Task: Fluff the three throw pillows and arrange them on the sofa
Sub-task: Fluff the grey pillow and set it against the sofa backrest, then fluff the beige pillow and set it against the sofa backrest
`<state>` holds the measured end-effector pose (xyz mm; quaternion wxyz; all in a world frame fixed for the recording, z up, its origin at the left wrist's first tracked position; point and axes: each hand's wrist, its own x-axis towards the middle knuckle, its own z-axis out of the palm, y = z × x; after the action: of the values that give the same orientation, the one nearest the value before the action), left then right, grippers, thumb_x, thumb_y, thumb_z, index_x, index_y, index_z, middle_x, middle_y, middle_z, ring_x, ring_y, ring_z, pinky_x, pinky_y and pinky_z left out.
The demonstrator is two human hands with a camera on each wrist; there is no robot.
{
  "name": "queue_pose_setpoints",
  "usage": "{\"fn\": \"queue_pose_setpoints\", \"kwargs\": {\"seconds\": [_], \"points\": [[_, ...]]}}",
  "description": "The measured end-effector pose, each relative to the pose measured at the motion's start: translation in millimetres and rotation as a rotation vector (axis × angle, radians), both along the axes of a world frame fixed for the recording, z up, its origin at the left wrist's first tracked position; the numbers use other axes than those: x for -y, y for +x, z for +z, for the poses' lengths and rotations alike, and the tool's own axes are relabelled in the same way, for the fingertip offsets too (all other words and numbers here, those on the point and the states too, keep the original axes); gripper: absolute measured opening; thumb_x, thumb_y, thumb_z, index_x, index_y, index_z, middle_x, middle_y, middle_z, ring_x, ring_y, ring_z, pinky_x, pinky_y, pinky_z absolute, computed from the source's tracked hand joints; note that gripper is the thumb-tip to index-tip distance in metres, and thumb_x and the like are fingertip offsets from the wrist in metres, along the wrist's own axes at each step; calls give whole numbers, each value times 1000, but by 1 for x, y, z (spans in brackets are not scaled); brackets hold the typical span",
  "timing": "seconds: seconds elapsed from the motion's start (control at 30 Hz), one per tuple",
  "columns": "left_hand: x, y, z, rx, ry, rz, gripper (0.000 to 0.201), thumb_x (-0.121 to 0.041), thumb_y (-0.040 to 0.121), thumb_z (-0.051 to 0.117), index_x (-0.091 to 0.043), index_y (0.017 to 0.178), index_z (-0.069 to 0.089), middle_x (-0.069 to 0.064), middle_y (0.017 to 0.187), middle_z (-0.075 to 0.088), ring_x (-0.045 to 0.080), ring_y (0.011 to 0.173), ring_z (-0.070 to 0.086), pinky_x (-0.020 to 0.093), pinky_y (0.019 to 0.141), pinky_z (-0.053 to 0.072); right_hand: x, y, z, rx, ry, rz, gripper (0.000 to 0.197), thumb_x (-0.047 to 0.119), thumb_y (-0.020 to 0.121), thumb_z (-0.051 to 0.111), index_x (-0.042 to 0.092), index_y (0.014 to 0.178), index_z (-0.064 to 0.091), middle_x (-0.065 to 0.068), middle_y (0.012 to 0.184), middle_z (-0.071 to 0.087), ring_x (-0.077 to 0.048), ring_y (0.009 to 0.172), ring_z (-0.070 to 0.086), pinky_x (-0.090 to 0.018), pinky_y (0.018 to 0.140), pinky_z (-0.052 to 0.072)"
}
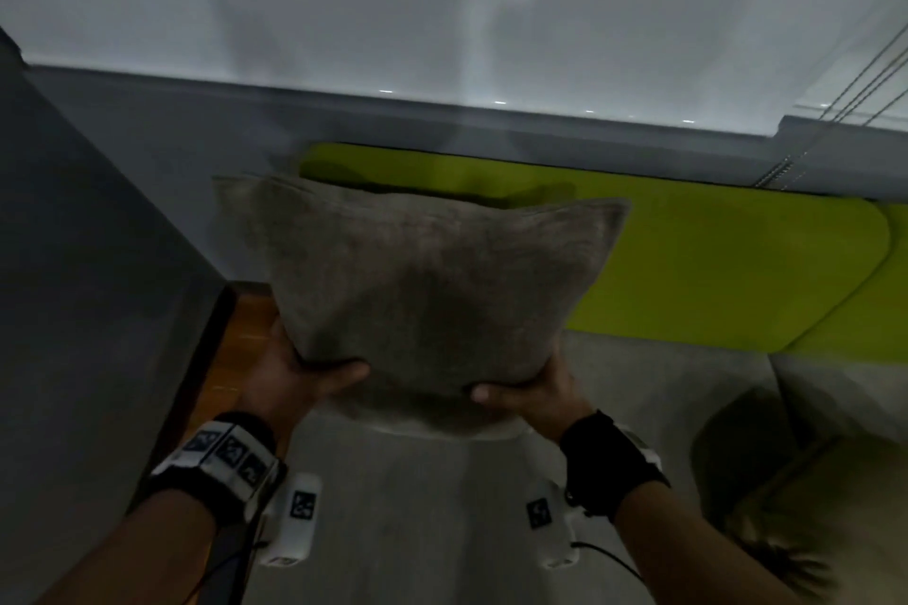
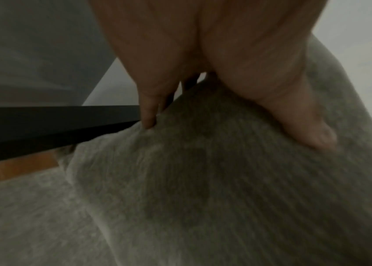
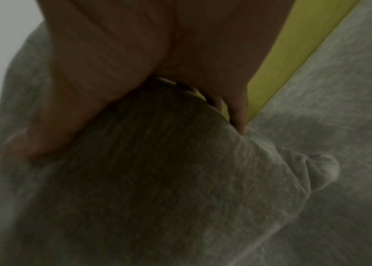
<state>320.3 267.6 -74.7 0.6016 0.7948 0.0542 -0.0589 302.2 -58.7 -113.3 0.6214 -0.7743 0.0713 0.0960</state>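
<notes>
I hold a grey-brown throw pillow (image 1: 422, 280) upright in the air above the grey sofa seat (image 1: 417, 506). My left hand (image 1: 299, 373) grips its lower left edge, thumb on the near face and fingers behind. My right hand (image 1: 530, 388) grips the lower right edge the same way. In the left wrist view the left hand (image 2: 214, 72) pinches the pillow fabric (image 2: 226, 189). The right wrist view shows the right hand (image 3: 135, 72) clamped on the pillow (image 3: 157, 180). Behind the pillow runs the lime-green sofa backrest (image 1: 712, 255). A second pillow with a dark pattern (image 1: 766, 496) lies at the lower right, dim and blurred.
A grey wall (image 1: 73, 260) closes in on the left. A strip of wooden floor (image 1: 231, 349) shows between the wall and the sofa. A pale blind (image 1: 442, 5) fills the back, with cords (image 1: 835, 108) hanging at the far right.
</notes>
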Motion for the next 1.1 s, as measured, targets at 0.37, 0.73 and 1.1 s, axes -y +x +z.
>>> {"fn": "queue_pose_setpoints", "kwargs": {"seconds": [0.37, 0.73, 1.1], "points": [[1, -11, 3, 41, 317, 29, 89, -46, 73, 84, -15, 147, 45, 3, 144, 56, 18, 131, 53, 25, 106, 41, -22, -8, 7, -123, -85, -118, 113, 59, 54, 98, 35, 148, 39, 14, 145, 54, -12, 135, 53, -37, 106, 53], [92, -100, -25, -401, 406, -601, 19, -32, 84, 80, -20, 96, 73, -7, 99, 74, 15, 102, 70, 26, 93, 51, 72, -238, 37, -323, -414, -340, 97, 96, 64, 53, 44, 145, 42, 7, 155, 46, -14, 136, 47, -39, 112, 46], [423, -144, 12, -153, 388, -866, 54, -54, 88, 68, -26, 132, 56, 2, 136, 61, 24, 126, 58, 35, 106, 44, 354, -383, 76, -286, -770, -859, 62, 46, 88, 72, 24, 143, 54, -11, 143, 55, -36, 126, 56, -44, 103, 48]]}}
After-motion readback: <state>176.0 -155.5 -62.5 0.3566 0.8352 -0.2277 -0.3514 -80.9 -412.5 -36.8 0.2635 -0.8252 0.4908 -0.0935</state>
